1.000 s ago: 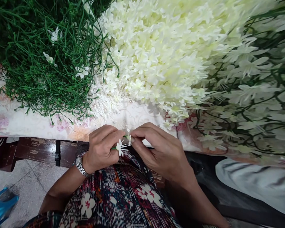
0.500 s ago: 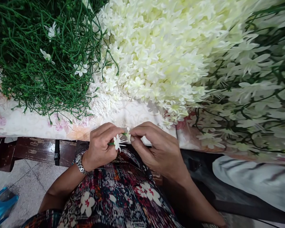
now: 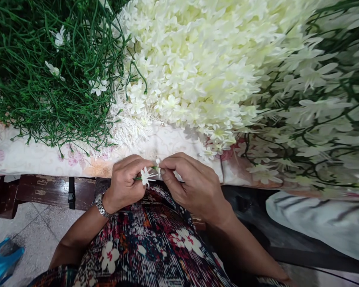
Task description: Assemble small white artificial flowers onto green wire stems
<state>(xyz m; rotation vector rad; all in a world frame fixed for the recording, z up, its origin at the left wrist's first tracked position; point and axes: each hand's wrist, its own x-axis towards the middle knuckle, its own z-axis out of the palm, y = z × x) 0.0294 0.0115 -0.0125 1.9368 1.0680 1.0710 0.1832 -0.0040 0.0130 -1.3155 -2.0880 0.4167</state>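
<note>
My left hand, with a metal watch at the wrist, is closed on a thin green artificial flower stem. One white blossom with long stamens sits on that stem beside the fingers. My right hand pinches a second small white blossom at the tip of another stem branch, between thumb and forefinger. The two hands nearly meet at the table's near edge. Parts of the stem are hidden inside my left fist.
A heap of green stems lies at the left of the cloth-covered table, white stamens beside it. Loose cream blossoms pile up in the middle. Flowered stems fill the right. A blue plastic object is on the floor.
Both hands have shifted very slightly left in view. The right fingertips stay at the second blossom, which now looks seated closer on its branch tip. The piles have barely moved.
</note>
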